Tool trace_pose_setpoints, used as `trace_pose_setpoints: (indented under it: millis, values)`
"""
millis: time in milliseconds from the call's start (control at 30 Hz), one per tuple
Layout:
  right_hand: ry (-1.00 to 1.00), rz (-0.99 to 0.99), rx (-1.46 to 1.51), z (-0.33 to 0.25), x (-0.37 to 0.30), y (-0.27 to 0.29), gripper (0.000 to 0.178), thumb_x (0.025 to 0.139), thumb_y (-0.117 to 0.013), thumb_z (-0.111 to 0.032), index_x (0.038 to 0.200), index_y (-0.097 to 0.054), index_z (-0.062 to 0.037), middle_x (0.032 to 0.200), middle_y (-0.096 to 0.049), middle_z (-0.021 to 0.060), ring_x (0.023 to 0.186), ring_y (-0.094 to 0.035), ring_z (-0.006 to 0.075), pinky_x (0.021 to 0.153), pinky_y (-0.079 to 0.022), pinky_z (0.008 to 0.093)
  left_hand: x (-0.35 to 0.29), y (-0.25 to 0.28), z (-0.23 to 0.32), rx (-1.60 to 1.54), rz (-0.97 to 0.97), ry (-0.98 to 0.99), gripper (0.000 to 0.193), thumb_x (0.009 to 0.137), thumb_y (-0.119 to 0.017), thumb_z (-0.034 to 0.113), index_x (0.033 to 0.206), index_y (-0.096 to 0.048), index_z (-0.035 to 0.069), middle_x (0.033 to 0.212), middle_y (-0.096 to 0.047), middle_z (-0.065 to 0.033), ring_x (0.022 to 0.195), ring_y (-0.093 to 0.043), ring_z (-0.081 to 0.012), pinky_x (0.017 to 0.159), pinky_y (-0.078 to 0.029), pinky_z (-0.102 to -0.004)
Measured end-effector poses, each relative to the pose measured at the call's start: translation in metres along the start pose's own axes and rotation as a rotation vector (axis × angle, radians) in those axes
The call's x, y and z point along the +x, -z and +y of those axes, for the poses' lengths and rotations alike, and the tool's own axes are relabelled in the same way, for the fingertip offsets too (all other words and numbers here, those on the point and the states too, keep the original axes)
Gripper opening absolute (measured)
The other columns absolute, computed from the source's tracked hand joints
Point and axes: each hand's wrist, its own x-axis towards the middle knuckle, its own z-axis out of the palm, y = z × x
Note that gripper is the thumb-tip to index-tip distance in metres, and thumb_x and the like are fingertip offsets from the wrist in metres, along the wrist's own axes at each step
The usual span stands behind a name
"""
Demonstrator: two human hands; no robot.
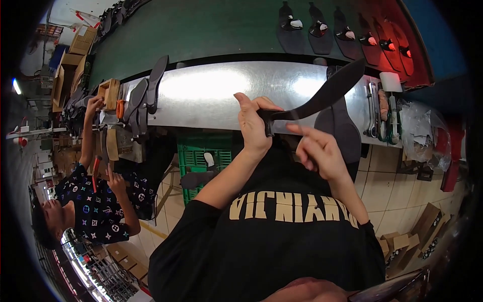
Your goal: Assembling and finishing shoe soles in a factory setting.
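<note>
Head view shows the person holding a long black shoe sole [322, 95] up in front of the chest, above the near edge of the shiny metal tabletop [211, 93]. The left hand [254, 126] has its grip closed on the sole's near end, thumb and fingers pinching it from both sides. From that pinch the sole's long axis runs up and to the right, its far tip hanging free over the tabletop. The right hand [317, 148] sits just below and to the right of the pinched end, fingers loosely curled with the forefinger stretched toward the sole's lower edge; whether it touches the sole I cannot tell, and it grips nothing. So the left hand carries the piece and the right hand is close beneath it. To the left, another person's hand [94, 104] reaches among more dark soles [143, 100] on the tabletop. A green crate [193, 156] stands below.
</note>
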Motion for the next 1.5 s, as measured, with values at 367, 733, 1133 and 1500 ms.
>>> trace_pose_setpoints:
  millis: [367, 733, 1133, 1500]
  values:
    - [0.707, 0.139, -1.334, 0.023, 0.003, -0.018, 0.014, 0.083, -0.064, 0.001, 0.097, -0.065, -0.0021, 0.079, -0.062, 0.0132, 0.065, -0.063, 0.0305, 0.059, -0.051, 0.0363, 0.002, 0.005, 0.000, -0.463, 0.137, 0.433, 0.075, 0.094, -0.029, 0.073, 0.078, -0.058, 0.006, 0.068, -0.055, -0.0037, 0.055, -0.047, -0.0136, 0.047, -0.037, -0.0262]
    - [0.768, 0.377, -1.301, 0.026, 0.017, -0.015, 0.003, 0.088, -0.062, -0.004, 0.089, -0.059, -0.0031, 0.073, -0.059, 0.0155, 0.065, -0.061, 0.0358, 0.056, -0.048, 0.0411, 0.003, 0.005, -0.024, -1.082, 0.023, 0.741, 0.056, 0.090, -0.052, 0.066, 0.068, -0.052, 0.014, 0.060, -0.047, 0.0003, 0.062, -0.054, -0.0193, 0.075, -0.049, -0.0392]
    - [0.736, 0.561, -1.215, -0.029, 0.004, 0.023, 0.006, 0.090, -0.059, -0.004, 0.090, -0.064, -0.0015, 0.073, -0.062, 0.0122, 0.056, -0.058, 0.0224, 0.055, -0.046, 0.0306, 0.087, 0.195, 0.033, -0.153, 0.558, 0.218, 0.098, 0.088, -0.022, 0.084, 0.126, -0.058, 0.001, 0.095, -0.060, -0.0104, 0.079, -0.054, -0.0201, 0.076, -0.047, -0.0378]
    - [0.580, 0.874, -1.377, -0.073, -0.007, 0.110, 0.034, 0.085, -0.060, 0.001, 0.118, -0.063, -0.0026, 0.094, -0.057, 0.0136, 0.083, -0.059, 0.0314, 0.074, -0.049, 0.0387, 0.169, 0.092, -0.009, 0.731, 0.168, -0.122, 0.040, 0.094, -0.066, 0.023, 0.126, -0.062, 0.002, 0.124, -0.064, -0.0136, 0.115, -0.060, -0.0223, 0.098, -0.047, -0.0332]
